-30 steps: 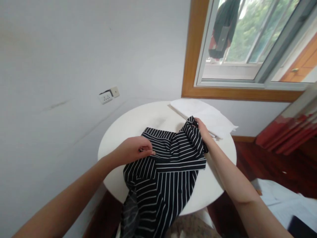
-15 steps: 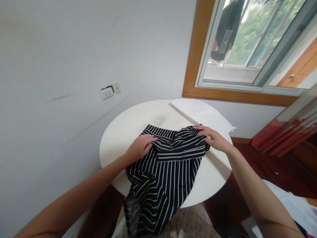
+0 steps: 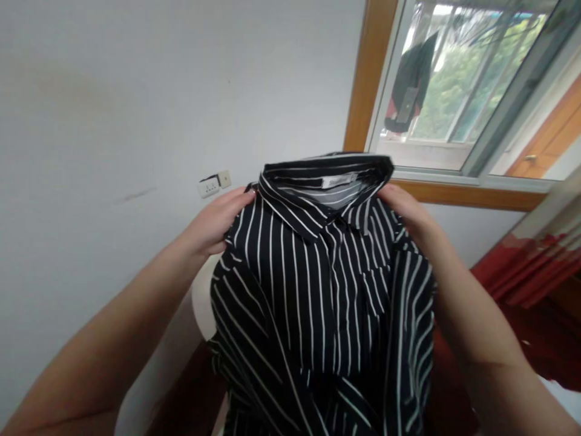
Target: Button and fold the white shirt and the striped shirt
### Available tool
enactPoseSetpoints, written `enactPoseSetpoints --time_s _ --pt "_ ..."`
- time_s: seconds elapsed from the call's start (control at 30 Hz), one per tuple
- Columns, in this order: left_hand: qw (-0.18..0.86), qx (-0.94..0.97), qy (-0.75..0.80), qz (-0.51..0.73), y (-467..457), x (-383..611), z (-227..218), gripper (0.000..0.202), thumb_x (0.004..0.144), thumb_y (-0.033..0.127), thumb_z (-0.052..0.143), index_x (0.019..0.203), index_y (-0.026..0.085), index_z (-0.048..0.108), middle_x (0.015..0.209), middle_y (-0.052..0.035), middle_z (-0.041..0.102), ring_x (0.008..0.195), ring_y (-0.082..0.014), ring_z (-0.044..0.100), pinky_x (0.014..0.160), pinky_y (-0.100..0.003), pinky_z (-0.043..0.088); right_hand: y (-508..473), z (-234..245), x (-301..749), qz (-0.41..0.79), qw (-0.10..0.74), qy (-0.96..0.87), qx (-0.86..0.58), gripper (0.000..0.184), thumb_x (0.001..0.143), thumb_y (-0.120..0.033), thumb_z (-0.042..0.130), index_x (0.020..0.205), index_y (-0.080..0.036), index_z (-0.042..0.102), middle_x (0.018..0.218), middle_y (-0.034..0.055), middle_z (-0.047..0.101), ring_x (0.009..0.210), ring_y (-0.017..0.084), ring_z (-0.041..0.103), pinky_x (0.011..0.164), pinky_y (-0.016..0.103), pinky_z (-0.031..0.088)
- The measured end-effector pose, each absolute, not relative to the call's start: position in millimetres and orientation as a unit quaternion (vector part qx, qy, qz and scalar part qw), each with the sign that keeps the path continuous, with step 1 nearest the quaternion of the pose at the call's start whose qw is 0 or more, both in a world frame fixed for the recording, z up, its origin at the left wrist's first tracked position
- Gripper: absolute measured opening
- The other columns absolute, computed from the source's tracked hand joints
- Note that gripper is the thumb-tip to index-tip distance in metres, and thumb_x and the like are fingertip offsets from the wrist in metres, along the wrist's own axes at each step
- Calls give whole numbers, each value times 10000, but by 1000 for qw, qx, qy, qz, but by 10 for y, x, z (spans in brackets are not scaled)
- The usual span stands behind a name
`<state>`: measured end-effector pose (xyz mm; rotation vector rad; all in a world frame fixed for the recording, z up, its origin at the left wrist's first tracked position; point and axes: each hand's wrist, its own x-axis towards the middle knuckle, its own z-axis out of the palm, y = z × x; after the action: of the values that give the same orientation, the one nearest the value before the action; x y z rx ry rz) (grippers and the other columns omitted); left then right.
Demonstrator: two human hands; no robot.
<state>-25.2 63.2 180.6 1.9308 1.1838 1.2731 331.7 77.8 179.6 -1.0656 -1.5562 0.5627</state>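
A black shirt with white stripes (image 3: pixel 313 284) hangs in front of me, held up by its shoulders with the collar on top. The front placket faces me and a pale label shows inside the neck. My left hand (image 3: pixel 222 218) is closed on the left shoulder beside the collar, thumb on top. On the other shoulder my right hand (image 3: pixel 403 206) grips the cloth, its fingers mostly hidden behind the fabric. Both sleeves droop over the shirt's front. Only the left edge of the white round table (image 3: pixel 204 300) shows behind the shirt.
A white wall with a socket (image 3: pixel 209 187) stands ahead. At the right is a wood-framed window (image 3: pixel 356 79), with a red and cream curtain (image 3: pixel 521 260) beside it. Something white (image 3: pixel 563 396) lies low at the right edge.
The shirt has been lifted off the table and now hangs upright between both hands. My hands have risen and spread to its shoulders. The table is now mostly covered from view.
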Motion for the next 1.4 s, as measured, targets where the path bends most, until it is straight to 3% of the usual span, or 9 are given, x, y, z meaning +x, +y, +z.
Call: enactPoseSetpoints --time_s 0.07,0.17,0.23,0.3,0.47,0.57,0.7,1.07,1.4 --pt "214 742 488 407 891 -337 1546 375 907 449 398 1033 186 634 893 -50 686 872 -219 631 808 -379 518 981 1473 3138 269 400 -689 -541 311 903 -363 465 838 -140 671 689 51 680 669 193 634 667 349 526" --pt "30 745 615 256 1166 -372 1028 261 850 332 500 1020 182 628 913 -96 673 942 -280 607 855 -432 484 1171 945 2889 82 221 -719 -654 178 816 -243 599 933 -130 671 883 120 698 857 264 637 786 397 489" --pt "-55 774 602 189 1235 -258 744 293 811 232 534 1086 165 609 1055 -137 638 1046 -311 562 911 -460 446 1216 701 2717 -30 184 -734 -653 276 809 -185 592 1078 -145 641 1037 150 668 970 285 609 838 405 464" --pt "-71 824 532 180 1277 -36 557 300 840 175 470 1111 170 600 1133 -131 604 1103 -281 532 966 -427 415 1232 556 2534 -65 170 -787 -589 303 850 -170 531 1141 -171 617 1090 135 648 1021 257 589 873 370 445" --pt "46 865 444 227 1568 481 218 338 814 33 384 1049 149 598 1060 -88 632 1050 -186 564 988 -320 420 1337 243 2193 -71 119 -881 -452 324 897 -163 464 1189 -188 601 1156 110 607 1127 241 510 924 364 395" --pt "134 815 477 300 1768 493 -37 305 832 40 370 1028 145 579 1024 -84 644 986 -160 601 936 -314 470 1471 6 2181 -64 142 -856 -493 294 925 -228 462 1175 -200 615 1119 101 598 1086 230 512 912 365 391" --pt "201 817 425 333 1873 331 -244 235 859 127 436 1023 165 602 1023 -69 665 984 -161 620 925 -331 487 1633 -174 2268 -32 221 -846 -484 206 912 -292 518 982 -194 685 1017 77 605 989 201 526 892 333 395" --pt "260 845 376 277 1975 156 -231 335 902 225 421 1168 193 623 1229 -57 626 1160 -184 549 1052 -354 387 1711 -257 2309 80 388 -813 -427 194 918 -204 438 969 -177 623 962 75 630 965 191 552 919 325 415" --pt "243 863 337 286 2061 139 -313 316 901 329 454 1081 177 664 1118 -71 666 1051 -194 594 991 -344 431 1730 -235 2318 125 419 -787 -435 147 908 -235 454 891 -192 593 916 63 619 941 197 563 913 343 429"
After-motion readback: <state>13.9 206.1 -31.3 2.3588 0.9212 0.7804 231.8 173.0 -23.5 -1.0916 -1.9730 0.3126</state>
